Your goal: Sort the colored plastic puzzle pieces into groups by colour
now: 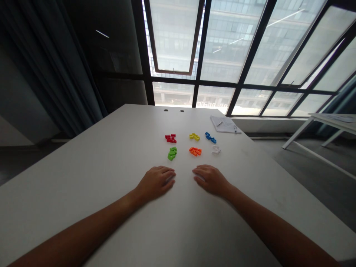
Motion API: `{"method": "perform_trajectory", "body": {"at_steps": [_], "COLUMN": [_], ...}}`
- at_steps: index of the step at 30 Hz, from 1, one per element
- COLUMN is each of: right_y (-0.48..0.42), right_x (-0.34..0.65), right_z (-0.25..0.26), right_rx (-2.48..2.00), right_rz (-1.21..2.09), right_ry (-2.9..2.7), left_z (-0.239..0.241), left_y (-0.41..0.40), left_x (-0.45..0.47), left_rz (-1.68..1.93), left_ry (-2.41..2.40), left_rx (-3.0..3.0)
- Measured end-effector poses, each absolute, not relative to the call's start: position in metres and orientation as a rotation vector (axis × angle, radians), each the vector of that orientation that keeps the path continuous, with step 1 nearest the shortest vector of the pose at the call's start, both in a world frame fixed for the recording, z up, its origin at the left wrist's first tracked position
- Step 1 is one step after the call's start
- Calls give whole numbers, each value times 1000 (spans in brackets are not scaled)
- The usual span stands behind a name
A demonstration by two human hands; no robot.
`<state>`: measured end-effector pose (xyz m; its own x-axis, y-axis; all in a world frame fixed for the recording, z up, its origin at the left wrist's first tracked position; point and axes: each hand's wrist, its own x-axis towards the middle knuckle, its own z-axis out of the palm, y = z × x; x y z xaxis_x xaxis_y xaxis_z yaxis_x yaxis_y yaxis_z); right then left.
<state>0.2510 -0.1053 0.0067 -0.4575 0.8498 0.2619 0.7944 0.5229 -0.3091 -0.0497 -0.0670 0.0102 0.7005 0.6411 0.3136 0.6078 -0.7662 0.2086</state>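
Head view. The bench (83, 193) is a plain white surface that runs toward a large window (230, 40).

The left hand (157, 181) and the right hand (210, 180) lie palm-down on the bench, near each other but apart. Each grip is loose, with the fingers slightly curled on the surface, and holds nothing.

Six small colour-sorted groups lie beyond the fingertips in two rows:
- Near row: green pieces (172, 153), orange pieces (195, 151), white pieces (216, 149).
- Far row: red pieces (170, 138), yellow pieces (194, 137), blue pieces (210, 137).

The green pieces are nearest the left hand and the orange pieces nearest the right hand. Neither group touches a hand.

A notepad (225, 124) with a pen (235, 128) lies at the far right of the bench. A second table (333, 119) stands well apart.

Judgement: this is a rest position, with no piece engaged. A pick from here calls for a short forward reach and a narrow fingertip pinch, since the pieces are small and lie close together within each group.
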Motion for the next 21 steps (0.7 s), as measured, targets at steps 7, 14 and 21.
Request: {"method": "perform_trajectory", "body": {"at_steps": [7,14,21], "right_y": [-51,4,57], "right_x": [340,404,388], "right_z": [4,-23,-35], "right_rx": [-1649,-1880,-2005], "right_rz": [-118,-218,-191], "right_ry": [-1777,-1731,-1875], "left_z": [23,19,-2], "left_y": [-25,59,120], "left_x": [-78,-111,-74], "left_rz": [441,300,761], "left_ry": [1384,1636,1668], "left_rx": [2725,2626,2468]}}
